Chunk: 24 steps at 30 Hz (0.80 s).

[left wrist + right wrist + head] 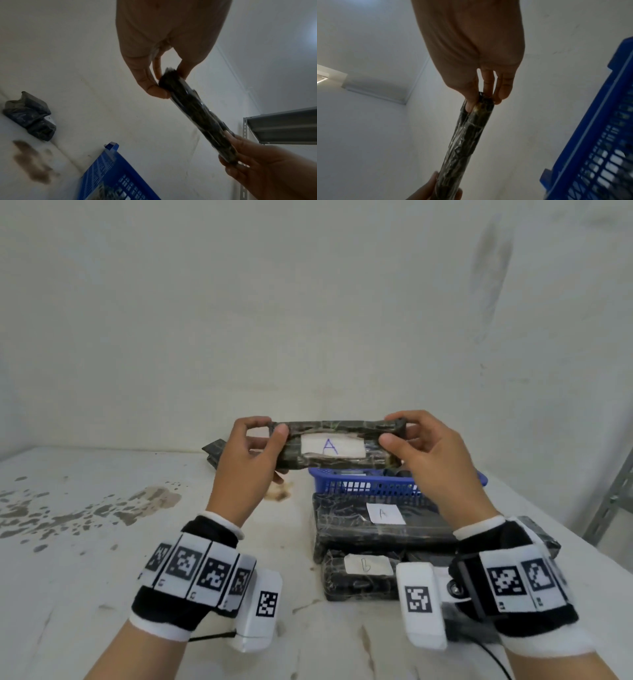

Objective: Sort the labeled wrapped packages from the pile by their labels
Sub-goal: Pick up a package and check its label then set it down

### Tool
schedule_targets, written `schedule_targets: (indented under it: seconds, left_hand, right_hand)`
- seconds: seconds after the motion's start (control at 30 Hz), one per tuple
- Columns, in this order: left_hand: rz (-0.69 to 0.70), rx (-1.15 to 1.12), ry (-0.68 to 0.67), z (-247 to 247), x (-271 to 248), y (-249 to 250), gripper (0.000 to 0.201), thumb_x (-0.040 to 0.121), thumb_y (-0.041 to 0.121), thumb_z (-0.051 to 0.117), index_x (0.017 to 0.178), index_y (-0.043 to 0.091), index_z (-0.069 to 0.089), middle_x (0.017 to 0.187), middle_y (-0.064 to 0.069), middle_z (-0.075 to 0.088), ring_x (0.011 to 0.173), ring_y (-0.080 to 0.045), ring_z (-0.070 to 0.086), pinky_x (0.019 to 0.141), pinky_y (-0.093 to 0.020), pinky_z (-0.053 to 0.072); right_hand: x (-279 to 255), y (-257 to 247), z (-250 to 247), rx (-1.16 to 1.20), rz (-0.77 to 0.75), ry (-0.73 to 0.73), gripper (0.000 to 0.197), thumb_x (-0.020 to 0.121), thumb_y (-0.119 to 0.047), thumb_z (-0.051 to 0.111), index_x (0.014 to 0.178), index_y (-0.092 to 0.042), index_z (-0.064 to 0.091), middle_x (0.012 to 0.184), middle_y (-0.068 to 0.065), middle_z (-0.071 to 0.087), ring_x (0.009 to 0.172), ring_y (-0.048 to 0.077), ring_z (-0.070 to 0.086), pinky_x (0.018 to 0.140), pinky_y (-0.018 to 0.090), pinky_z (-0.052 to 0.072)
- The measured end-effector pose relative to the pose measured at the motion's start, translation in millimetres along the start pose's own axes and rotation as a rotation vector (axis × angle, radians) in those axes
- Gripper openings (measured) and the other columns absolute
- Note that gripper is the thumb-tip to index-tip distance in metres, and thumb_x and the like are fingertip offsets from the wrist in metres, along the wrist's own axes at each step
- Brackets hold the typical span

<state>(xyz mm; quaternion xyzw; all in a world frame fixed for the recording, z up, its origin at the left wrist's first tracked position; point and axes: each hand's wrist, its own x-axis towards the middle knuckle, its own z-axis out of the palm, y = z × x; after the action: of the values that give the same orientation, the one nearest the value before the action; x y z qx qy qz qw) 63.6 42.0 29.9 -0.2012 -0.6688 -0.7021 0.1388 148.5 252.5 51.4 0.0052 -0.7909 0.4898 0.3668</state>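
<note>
Item in hand: one long dark wrapped package [337, 445], white label reading "A" turned toward the wearer, held level in the air above the desk [102, 542] and in front of the blue basket [370, 486]. Step, as judged: label check done or under way, placement pending. Left hand [248, 453]: grip closed on the package's left end, thumb on the labelled face, fingers behind. Right hand [421, 451]: grip closed likewise on the right end, thumb in front, fingers curled over the top edge. Both wrists raised, palms facing each other across the package. Sorted stock on the desk: a flat dark package labelled "A" [383, 518] just before the basket, and nearer the wearer a package whose label looks like "B" [359, 577]. Next move, as judged: lower this package onto the "A" one, kept clear of the "B". Further wrapped bundle [30, 116] lies by the wall, label unread.
</note>
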Motion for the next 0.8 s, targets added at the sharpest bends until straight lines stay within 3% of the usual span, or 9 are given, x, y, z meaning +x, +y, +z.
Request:
schedule_targets:
  seconds: [0.1, 0.27, 0.33, 0.4, 0.47, 0.53, 0.63, 0.7, 0.8]
  left_hand:
    - [-0.029, 0.114, -0.050, 3.2, 27.3, -4.8, 0.030, 0.094, 0.034, 0.058, 0.118, 0.017, 0.054, 0.100, -0.009, 0.066, 0.068, -0.017, 0.064, 0.063, -0.033, 0.054]
    - [-0.111, 0.329, -0.155, 13.9, 76.2, -29.8, 0.021, 0.094, 0.030, 0.059, 0.111, 0.019, 0.056, 0.099, -0.007, 0.063, 0.077, -0.021, 0.063, 0.074, -0.037, 0.054]
    - [-0.146, 0.405, -0.184, 19.9, 94.9, -43.0, 0.018, 0.093, 0.029, 0.059, 0.108, 0.020, 0.056, 0.102, -0.008, 0.063, 0.081, -0.023, 0.062, 0.081, -0.040, 0.053]
    - [-0.176, 0.467, -0.216, 28.4, 111.0, -55.4, 0.017, 0.094, 0.029, 0.058, 0.108, 0.019, 0.055, 0.104, -0.008, 0.063, 0.085, -0.023, 0.061, 0.079, -0.037, 0.051]
    - [-0.203, 0.539, -0.253, 38.1, 122.9, -67.1, 0.019, 0.095, 0.029, 0.056, 0.111, 0.018, 0.053, 0.106, -0.006, 0.061, 0.089, -0.022, 0.059, 0.076, -0.032, 0.046]
    - [-0.232, 0.585, -0.289, 47.3, 132.2, -80.5, 0.023, 0.097, 0.030, 0.054, 0.115, 0.017, 0.052, 0.111, -0.005, 0.061, 0.094, -0.021, 0.057, 0.081, -0.032, 0.046]
    - [-0.269, 0.595, -0.355, 60.0, 141.7, -100.4, 0.032, 0.098, 0.035, 0.051, 0.125, 0.017, 0.049, 0.126, -0.006, 0.058, 0.104, -0.020, 0.054, 0.097, -0.036, 0.043]
    - [-0.289, 0.588, -0.399, 67.6, 144.8, -109.7, 0.042, 0.099, 0.040, 0.045, 0.134, 0.016, 0.044, 0.133, -0.005, 0.055, 0.112, -0.020, 0.054, 0.099, -0.035, 0.039]
    - [-0.293, 0.570, -0.453, 74.4, 148.4, -119.2, 0.050, 0.100, 0.045, 0.035, 0.141, 0.016, 0.037, 0.142, -0.002, 0.050, 0.119, -0.018, 0.052, 0.100, -0.033, 0.035]
  right_hand:
    - [32.3, 6.2, -18.2, -0.083, 0.052, 0.103, 0.018, 0.088, -0.018, 0.075, 0.102, -0.025, 0.066, 0.085, -0.007, 0.068, 0.069, 0.007, 0.064, 0.061, 0.016, 0.050]
    - [88.7, 32.0, -38.9, -0.258, 0.144, 0.132, 0.014, 0.090, -0.016, 0.073, 0.102, -0.022, 0.069, 0.099, 0.005, 0.070, 0.090, 0.024, 0.066, 0.089, 0.043, 0.057]
    - [110.9, 46.4, -44.5, -0.356, 0.190, 0.118, 0.019, 0.092, -0.013, 0.070, 0.111, -0.016, 0.070, 0.103, 0.008, 0.067, 0.092, 0.022, 0.062, 0.091, 0.037, 0.054]
    - [133.4, 62.1, -48.0, -0.459, 0.237, 0.105, 0.023, 0.092, -0.012, 0.070, 0.114, -0.010, 0.070, 0.103, 0.009, 0.067, 0.090, 0.021, 0.059, 0.089, 0.033, 0.051]
    - [155.3, 79.3, -49.8, -0.508, 0.273, 0.100, 0.018, 0.091, -0.010, 0.071, 0.109, -0.010, 0.069, 0.105, 0.013, 0.069, 0.087, 0.024, 0.061, 0.083, 0.036, 0.054]
    - [175.7, 95.3, -49.8, -0.546, 0.307, 0.091, 0.017, 0.090, -0.006, 0.070, 0.105, -0.011, 0.063, 0.105, 0.016, 0.068, 0.087, 0.027, 0.063, 0.075, 0.033, 0.052]
    - [204.7, 116.9, -46.8, -0.631, 0.343, 0.024, 0.021, 0.089, -0.001, 0.068, 0.103, -0.015, 0.060, 0.106, 0.016, 0.067, 0.094, 0.032, 0.067, 0.083, 0.043, 0.058]
    - [221.0, 128.5, -43.4, -0.705, 0.357, -0.059, 0.025, 0.088, 0.004, 0.064, 0.103, -0.016, 0.062, 0.106, 0.014, 0.067, 0.097, 0.032, 0.067, 0.086, 0.046, 0.058]
    - [243.1, 147.7, -40.8, -0.825, 0.383, -0.179, 0.028, 0.089, 0.009, 0.058, 0.100, -0.016, 0.063, 0.101, 0.010, 0.062, 0.096, 0.031, 0.066, 0.078, 0.040, 0.060]
